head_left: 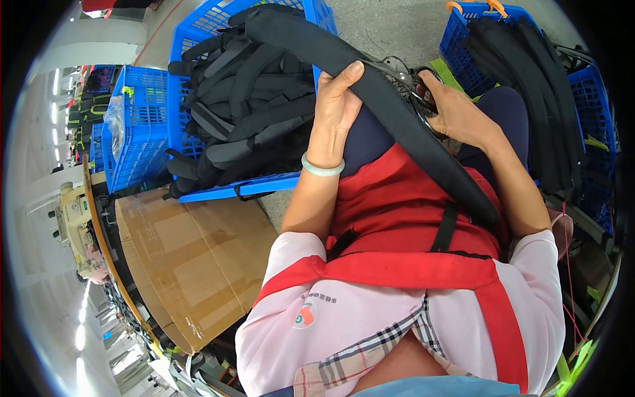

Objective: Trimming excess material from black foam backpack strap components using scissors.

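Note:
A long, black padded strap [410,142] runs slantwise from above the blue crate down across my lap. My left hand [336,106] is closed on the strap's upper part, with the thumb lying over it. To the right, my right hand [460,116] grips a pair of scissors [397,74] by the dark handles. The silver blades point up and left, close to the strap's right edge. Whether they touch the strap or a thread on it, I cannot tell. Part of the handles is hidden behind my fingers.
A blue plastic crate [174,106] heaped with black straps [254,99] stands ahead on the left. More blue crates [456,43] stand at the right, with long black pieces [532,99] draped over them. A flattened cardboard box [198,245] lies left of me; sewing machines [73,212] are beyond.

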Demonstrator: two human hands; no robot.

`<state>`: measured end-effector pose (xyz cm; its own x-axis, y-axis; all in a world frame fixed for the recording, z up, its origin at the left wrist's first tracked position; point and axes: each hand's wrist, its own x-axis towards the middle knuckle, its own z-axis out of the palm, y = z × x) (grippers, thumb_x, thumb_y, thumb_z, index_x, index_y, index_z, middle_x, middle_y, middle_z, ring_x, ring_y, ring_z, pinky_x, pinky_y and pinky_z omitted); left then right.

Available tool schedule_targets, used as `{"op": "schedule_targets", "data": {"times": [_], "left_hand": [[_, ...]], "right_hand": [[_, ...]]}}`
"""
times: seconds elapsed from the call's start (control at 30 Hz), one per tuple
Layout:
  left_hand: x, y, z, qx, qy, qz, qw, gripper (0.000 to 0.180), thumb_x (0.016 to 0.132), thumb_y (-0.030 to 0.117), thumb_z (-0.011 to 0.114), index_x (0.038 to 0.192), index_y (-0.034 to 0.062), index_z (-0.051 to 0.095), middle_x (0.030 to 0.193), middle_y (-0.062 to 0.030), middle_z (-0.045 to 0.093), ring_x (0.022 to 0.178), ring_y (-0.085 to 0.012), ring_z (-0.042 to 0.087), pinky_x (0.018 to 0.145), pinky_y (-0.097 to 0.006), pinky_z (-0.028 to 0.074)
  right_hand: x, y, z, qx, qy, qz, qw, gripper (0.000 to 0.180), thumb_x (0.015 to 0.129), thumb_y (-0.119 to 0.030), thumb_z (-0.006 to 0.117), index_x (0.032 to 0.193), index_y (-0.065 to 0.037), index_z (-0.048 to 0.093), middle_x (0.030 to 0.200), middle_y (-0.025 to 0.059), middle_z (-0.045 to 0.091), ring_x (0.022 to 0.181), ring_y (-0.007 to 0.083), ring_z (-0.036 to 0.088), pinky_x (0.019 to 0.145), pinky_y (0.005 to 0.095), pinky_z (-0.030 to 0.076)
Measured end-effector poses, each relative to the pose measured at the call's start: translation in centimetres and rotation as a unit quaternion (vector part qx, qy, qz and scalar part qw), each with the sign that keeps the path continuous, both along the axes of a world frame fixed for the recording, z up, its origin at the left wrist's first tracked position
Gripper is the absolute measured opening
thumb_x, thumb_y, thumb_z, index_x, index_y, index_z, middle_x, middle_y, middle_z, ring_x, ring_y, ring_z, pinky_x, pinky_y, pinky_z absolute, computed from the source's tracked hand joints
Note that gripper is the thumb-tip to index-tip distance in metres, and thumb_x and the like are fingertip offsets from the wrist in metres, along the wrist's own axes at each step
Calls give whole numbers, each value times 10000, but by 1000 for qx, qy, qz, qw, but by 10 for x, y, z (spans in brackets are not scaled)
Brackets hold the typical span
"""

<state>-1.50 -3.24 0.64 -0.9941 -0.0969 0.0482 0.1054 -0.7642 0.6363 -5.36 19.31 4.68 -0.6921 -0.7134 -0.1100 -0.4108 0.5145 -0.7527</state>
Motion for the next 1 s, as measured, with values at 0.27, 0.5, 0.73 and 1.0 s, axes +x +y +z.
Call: {"op": "schedule_targets", "data": {"times": [0.27, 0.5, 0.73, 1.0], "left_hand": [[0, 4, -1, -4, -3, 13, 1000, 237, 809, -13, 696, 1028, 58, 638, 984, -48, 662, 947, -194, 628, 923, -382, 495], [-2, 1, -5, -16, -7, 7, 1000, 224, 819, 1, 691, 1031, 51, 634, 970, -62, 665, 927, -210, 639, 897, -385, 509], [-5, -2, 12, 15, -18, 60, 998, 103, 840, 17, 685, 932, 60, 667, 920, -31, 667, 879, -163, 634, 851, -337, 522], [-10, -12, 1, 3, -14, 55, 998, 141, 819, 2, 698, 937, 73, 669, 937, -40, 673, 904, -179, 637, 894, -365, 504]], "right_hand": [[-3, -10, -15, -3, 53, 6, 999, 368, 827, -130, 632, 1100, 26, 440, 852, 279, 612, 870, 461, 587, 728, 485, 448], [-4, -10, -16, -9, 79, -16, 997, 292, 848, -125, 627, 1043, 36, 481, 797, 288, 603, 814, 456, 594, 693, 479, 450], [-4, -11, -5, 7, -21, -46, 999, 278, 854, -130, 632, 1039, 19, 487, 797, 275, 607, 811, 451, 593, 687, 468, 450], [-10, -23, -16, -49, 110, -16, 993, 295, 863, -153, 620, 1036, 28, 464, 811, 276, 607, 833, 450, 591, 711, 477, 454]]}}
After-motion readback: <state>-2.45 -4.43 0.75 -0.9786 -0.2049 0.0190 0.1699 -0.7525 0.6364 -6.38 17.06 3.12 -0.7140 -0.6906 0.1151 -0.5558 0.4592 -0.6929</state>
